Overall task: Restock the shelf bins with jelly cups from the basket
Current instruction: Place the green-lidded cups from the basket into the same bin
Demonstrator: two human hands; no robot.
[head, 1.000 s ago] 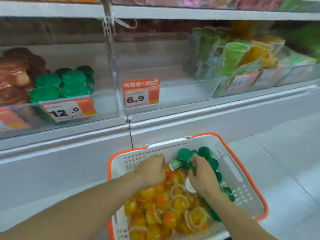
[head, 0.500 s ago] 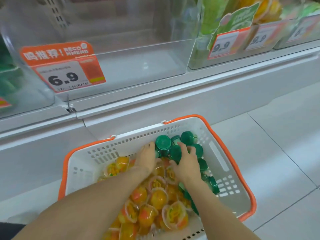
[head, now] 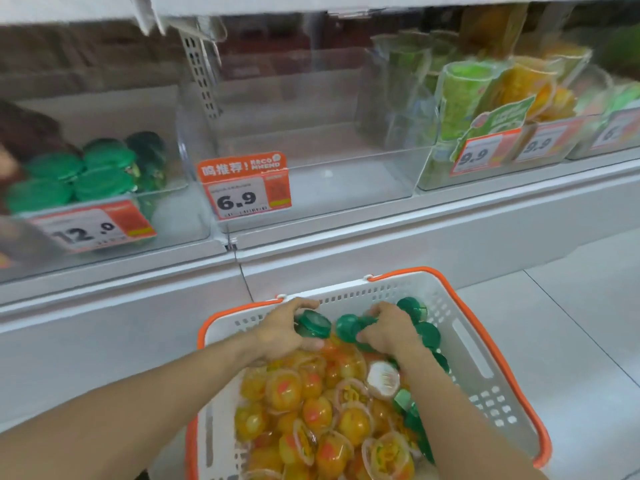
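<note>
Since half a second ago both hands have closed on green-lidded jelly cups at the far end of the basket (head: 464, 306): the left hand (head: 282, 329) grips one cup (head: 313, 325), the right hand (head: 389, 329) curls round another (head: 348, 327). Nearer in the basket, orange jelly cups (head: 311, 417) lie heaped. Beyond the basket, the clear bin (head: 311, 188) tagged 6.9 (head: 244, 188) has come back into fuller view.

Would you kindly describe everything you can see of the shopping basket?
The basket is white perforated plastic with an orange rim, standing on the tiled floor below the shelf. It holds many orange jelly cups on its near side and green-lidded cups at the far right. Both hands reach inside: the left hand and right hand each grip green cups.
</note>
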